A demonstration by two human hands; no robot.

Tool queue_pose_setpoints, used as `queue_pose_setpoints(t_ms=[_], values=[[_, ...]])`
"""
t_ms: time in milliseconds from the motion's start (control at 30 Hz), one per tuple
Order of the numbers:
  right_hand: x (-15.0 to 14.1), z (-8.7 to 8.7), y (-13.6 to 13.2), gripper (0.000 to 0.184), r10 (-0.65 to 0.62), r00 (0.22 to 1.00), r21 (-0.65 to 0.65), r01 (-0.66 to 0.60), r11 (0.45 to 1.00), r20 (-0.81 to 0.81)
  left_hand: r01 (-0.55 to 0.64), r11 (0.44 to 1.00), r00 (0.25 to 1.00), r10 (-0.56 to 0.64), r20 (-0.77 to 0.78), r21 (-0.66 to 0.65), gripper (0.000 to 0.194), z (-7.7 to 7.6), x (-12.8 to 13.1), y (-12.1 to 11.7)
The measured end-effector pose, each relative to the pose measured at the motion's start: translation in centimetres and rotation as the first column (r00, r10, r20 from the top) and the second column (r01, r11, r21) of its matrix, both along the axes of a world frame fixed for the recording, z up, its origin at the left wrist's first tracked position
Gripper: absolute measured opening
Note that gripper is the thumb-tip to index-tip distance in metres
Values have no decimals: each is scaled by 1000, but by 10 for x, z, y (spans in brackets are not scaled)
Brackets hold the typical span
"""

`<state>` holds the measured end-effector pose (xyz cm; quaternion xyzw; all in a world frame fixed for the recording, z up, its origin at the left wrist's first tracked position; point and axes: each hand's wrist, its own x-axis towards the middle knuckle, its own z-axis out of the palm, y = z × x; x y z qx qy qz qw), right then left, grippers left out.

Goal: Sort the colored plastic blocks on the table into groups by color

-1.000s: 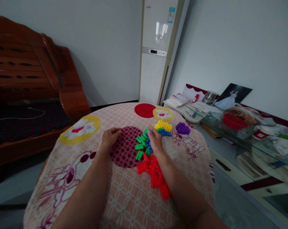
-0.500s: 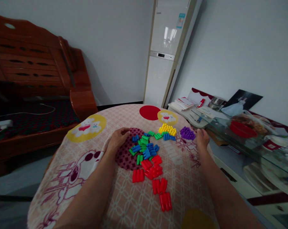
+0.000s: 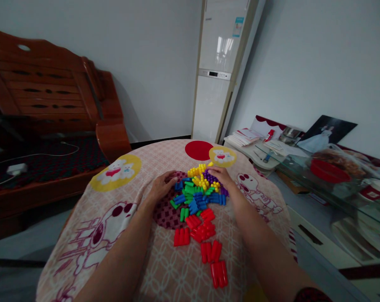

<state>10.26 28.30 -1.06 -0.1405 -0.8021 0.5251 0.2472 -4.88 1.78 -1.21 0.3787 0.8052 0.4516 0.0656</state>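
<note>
My left hand [image 3: 163, 185] rests on the cloth beside the blue plastic pieces [image 3: 198, 202], its fingers loosely bent and apart, holding nothing. On the other side, my right hand [image 3: 221, 174] lies against the purple pieces [image 3: 211, 178], fingers stretched over them without a grasp. Yellow knobbly pieces [image 3: 197, 170] sit at the back of the heap, partly mixed with the purple ones. Green pieces [image 3: 190, 191] lie in the middle among the blue. Closer to me, red ribbed pieces [image 3: 203, 231] spread in a loose trail; some overlap.
A patterned cloth [image 3: 174, 268] covers the round table. To the right stands a glass-topped cabinet [image 3: 290, 180] carrying papers, a red bowl [image 3: 330, 170] and a photo. A wooden bench [image 3: 51, 90] is at left, a tall white air conditioner [image 3: 213, 109] behind.
My right hand has swept left, and the purple and yellow pieces have shifted left against the green and blue ones. My left hand has barely moved.
</note>
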Motion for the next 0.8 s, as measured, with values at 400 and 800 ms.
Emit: queue_pose_setpoints(t_ms=[400,800], values=[[4,29,-146,54,455,886,242,-425,872,-85,-32,958,978,-29,207,284,66,-3,-6,-8],[220,-12,-152,115,250,878,525,-450,722,409,-282,885,829,31,558,370,61,-12,-20,-10]])
